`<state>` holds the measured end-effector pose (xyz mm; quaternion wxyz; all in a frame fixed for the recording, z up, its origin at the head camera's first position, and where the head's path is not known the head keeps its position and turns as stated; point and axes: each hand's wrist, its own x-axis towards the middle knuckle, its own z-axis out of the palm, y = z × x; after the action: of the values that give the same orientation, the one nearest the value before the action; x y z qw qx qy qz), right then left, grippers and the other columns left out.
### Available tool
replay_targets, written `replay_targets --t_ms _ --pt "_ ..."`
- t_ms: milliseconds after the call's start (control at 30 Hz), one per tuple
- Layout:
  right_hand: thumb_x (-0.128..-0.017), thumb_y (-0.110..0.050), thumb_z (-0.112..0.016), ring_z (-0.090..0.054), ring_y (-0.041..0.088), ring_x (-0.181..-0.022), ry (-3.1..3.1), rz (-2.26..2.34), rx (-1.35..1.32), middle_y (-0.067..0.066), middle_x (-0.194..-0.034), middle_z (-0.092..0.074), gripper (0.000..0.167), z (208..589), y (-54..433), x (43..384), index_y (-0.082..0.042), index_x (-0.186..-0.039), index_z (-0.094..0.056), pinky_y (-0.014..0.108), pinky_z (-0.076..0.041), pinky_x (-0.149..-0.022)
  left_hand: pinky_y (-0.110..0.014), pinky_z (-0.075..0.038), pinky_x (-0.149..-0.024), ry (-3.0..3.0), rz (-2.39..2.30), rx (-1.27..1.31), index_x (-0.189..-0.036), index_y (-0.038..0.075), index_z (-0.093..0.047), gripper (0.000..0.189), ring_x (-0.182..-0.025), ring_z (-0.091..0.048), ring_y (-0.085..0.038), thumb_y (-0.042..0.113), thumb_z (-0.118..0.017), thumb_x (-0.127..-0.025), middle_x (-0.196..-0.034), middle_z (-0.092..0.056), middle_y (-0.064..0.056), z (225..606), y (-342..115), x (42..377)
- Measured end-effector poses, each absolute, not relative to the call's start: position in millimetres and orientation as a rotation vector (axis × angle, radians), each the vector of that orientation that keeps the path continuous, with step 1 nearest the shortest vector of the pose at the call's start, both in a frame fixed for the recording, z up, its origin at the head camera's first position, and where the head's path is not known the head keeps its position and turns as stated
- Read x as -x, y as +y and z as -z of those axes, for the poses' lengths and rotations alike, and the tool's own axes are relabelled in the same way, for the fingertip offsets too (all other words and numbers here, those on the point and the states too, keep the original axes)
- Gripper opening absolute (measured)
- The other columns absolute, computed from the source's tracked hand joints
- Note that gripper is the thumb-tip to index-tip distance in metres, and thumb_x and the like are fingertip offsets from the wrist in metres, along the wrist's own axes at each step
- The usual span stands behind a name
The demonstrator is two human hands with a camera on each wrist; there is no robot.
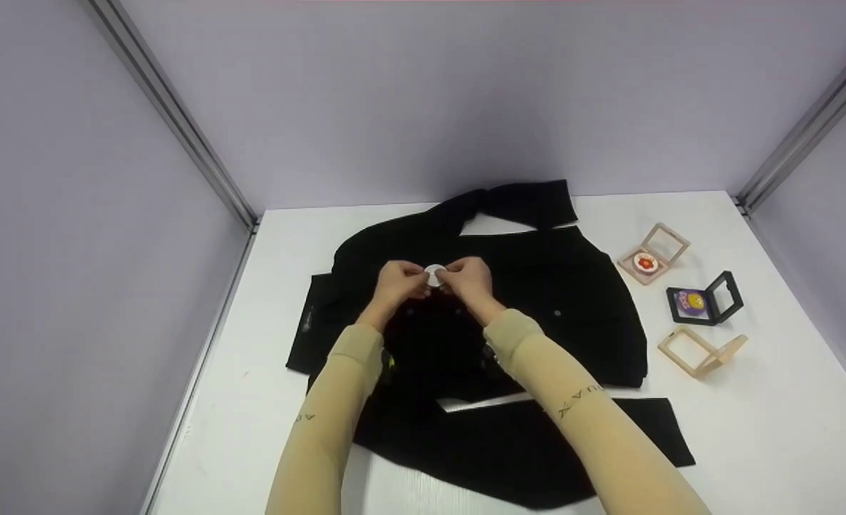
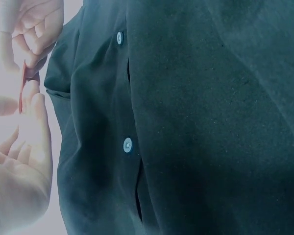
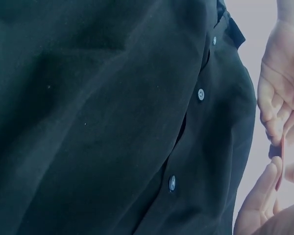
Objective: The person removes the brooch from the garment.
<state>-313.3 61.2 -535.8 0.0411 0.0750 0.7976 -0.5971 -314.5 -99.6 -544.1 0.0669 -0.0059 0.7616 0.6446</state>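
Over the black shirt point(image 1: 594, 315), a small round disc point(image 1: 435, 275) with a white face is held up between both hands. My left hand point(image 1: 397, 283) pinches its left edge, and my right hand point(image 1: 471, 280) pinches the right edge. From the side, in the left wrist view, the disc point(image 2: 22, 88) looks thin and reddish. The right wrist view likewise shows the disc point(image 3: 281, 164) edge-on between the fingertips. Shirt fabric with a white button point(image 2: 128, 145) fills most of that left wrist view. What is on the disc's other face is hidden.
Three small frames stand at the table's right: a pink frame point(image 1: 631, 275) with a red and white round piece, a black frame point(image 1: 713, 315) with a purple and yellow piece, and a pale wooden frame point(image 1: 709, 366). Walls point(image 1: 423, 100) enclose the white table point(image 1: 237, 429).
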Motion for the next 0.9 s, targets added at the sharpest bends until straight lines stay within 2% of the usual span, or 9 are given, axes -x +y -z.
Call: replay_targets --t_ms 267,500,733,900 --pt "-0.092 -0.002 -0.077 -0.064 0.005 -0.054 2.244 2.022 -0.298 0.003 -0.073 -0.066 0.025 539.9 61.1 313.0 0.016 -0.108 -0.072 0.015 -0.056 -0.053 -0.023 -0.064 -0.062 2.284 -1.922 0.031 -0.109 -0.015 -0.072 0.019 -0.059 -0.069 -0.008 -0.001 -0.069 -0.096 -0.08 -0.073 -0.01 542.8 -99.1 314.4" --pt "-0.09 -0.005 -0.081 -0.061 0.004 -0.053 2.318 1.981 -0.272 0.001 -0.074 -0.065 0.023 540.6 60.8 313.2 0.012 -0.102 -0.072 0.015 -0.053 -0.052 -0.024 -0.064 -0.061 2.28 -1.929 0.038 -0.107 -0.015 -0.073 0.021 -0.058 -0.07 -0.008 0.004 -0.073 -0.097 -0.089 -0.079 -0.023 542.9 -98.1 315.9" --pt "-0.092 -0.008 -0.08 -0.06 0.004 -0.052 2.428 1.858 -0.236 -0.001 -0.067 -0.065 0.019 535.5 60.6 311.8 0.01 -0.096 -0.075 0.015 -0.052 -0.051 -0.022 -0.062 -0.057 2.34 -1.905 0.022 -0.102 -0.014 -0.075 0.018 -0.056 -0.069 -0.008 0.003 -0.072 -0.097 -0.076 -0.076 -0.012 543.9 -97.1 315.1" --pt "-0.094 -0.015 -0.08 -0.06 0.003 -0.052 2.563 1.7 -0.211 0.002 -0.07 -0.071 0.021 533.6 61.9 310.7 0.006 -0.098 -0.079 0.015 -0.051 -0.052 -0.022 -0.062 -0.058 2.333 -1.908 -0.023 -0.103 -0.015 -0.075 0.018 -0.059 -0.07 -0.01 0.002 -0.07 -0.098 -0.082 -0.078 -0.02 544.7 -97.9 314.2"
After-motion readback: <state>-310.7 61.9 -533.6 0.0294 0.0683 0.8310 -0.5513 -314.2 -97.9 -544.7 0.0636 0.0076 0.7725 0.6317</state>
